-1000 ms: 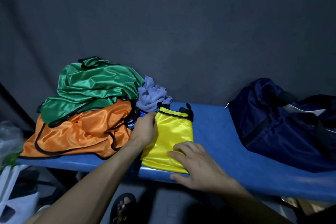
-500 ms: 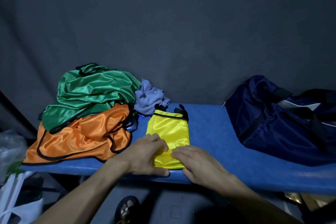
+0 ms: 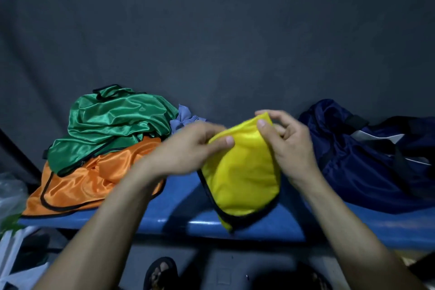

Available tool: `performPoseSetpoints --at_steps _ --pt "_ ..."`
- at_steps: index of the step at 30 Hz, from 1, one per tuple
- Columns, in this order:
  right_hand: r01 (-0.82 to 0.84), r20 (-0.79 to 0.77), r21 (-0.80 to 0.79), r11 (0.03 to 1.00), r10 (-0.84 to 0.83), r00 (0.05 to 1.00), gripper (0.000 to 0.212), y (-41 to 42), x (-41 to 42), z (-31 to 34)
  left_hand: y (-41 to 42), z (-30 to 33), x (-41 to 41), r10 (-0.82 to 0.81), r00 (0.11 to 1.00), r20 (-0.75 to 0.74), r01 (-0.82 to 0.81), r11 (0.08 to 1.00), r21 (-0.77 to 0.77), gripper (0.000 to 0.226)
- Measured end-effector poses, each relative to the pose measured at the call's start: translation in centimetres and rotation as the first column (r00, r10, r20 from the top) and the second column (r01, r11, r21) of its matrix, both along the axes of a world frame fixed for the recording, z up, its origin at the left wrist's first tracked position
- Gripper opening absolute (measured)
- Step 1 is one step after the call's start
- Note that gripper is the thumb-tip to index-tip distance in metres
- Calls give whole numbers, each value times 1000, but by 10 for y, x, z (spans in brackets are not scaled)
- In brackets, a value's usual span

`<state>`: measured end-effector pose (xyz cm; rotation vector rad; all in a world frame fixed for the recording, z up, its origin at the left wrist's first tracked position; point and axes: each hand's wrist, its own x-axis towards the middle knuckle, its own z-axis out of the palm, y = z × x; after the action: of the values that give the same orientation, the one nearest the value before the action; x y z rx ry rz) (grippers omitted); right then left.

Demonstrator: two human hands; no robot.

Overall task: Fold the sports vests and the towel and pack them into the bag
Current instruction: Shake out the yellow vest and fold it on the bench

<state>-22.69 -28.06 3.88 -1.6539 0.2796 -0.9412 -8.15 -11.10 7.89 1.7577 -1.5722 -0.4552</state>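
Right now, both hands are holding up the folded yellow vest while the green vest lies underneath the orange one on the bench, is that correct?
Not quite. The head view shows the green vest lying on top of the orange vest, not underneath it. The rest holds: the left hand and right hand both hold up the folded yellow vest above the bench.

Both hands held the folded yellow vest [image 3: 242,172] up over the blue bench [image 3: 179,219], its black-trimmed lower edge hanging near the bench's front edge. The left hand [image 3: 190,146] pinched the vest's upper left corner between thumb and fingers; the right hand [image 3: 286,142] gripped the upper right corner. At the left of the bench a crumpled green vest [image 3: 113,122] lay on an orange vest [image 3: 94,179], with a greyish-blue towel [image 3: 182,119] bunched just behind them. A dark navy bag [image 3: 367,162] sat at the right against the grey backdrop [image 3: 211,30]. A sandalled foot [image 3: 161,273] showed below the bench
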Motion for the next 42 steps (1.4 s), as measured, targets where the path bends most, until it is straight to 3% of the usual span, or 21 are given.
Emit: performPoseSetpoints --at_steps 3,6,8,15,24,29,32,37,42 --pt "-188 -43 329 925 214 976 33 -14 -13 2 -26 19 14 -3 985 -172 2 1000 -7 34" --pt "-314 -81 686 656 498 863 37 -17 -25 -26 -50 -13 35 85 941 -327 -59 994 90 31" --pt "-290 -85 756 587 528 845 34 -20 -27 -52 -61 -48 58 203 902 -382 -142 973 180 30" --pt "-213 -281 612 762 461 842 36 -41 -29 -109 -79 -119 103 450 845 -288 -334 866 373 36" --pt "-208 -296 420 884 350 889 26 -38 -37 -123 -98 -140 104 498 834 -238 -351 812 466 34" --pt "-204 -343 284 937 298 891 43 -35 -39 -128 -104 -135 94 513 842 -167 -394 797 458 28" --pt "-239 -348 216 947 304 887 38 -35 -41 -127 -104 -137 94 517 841 -160 -403 796 452 28" --pt "-246 -261 258 934 313 913 33 -36 -43 -125 -104 -140 97 508 844 -170 -391 802 452 38" --pt "-166 -168 360 918 239 956 33 -37 -39 -120 -107 -143 100 503 841 -198 -383 813 440 29"
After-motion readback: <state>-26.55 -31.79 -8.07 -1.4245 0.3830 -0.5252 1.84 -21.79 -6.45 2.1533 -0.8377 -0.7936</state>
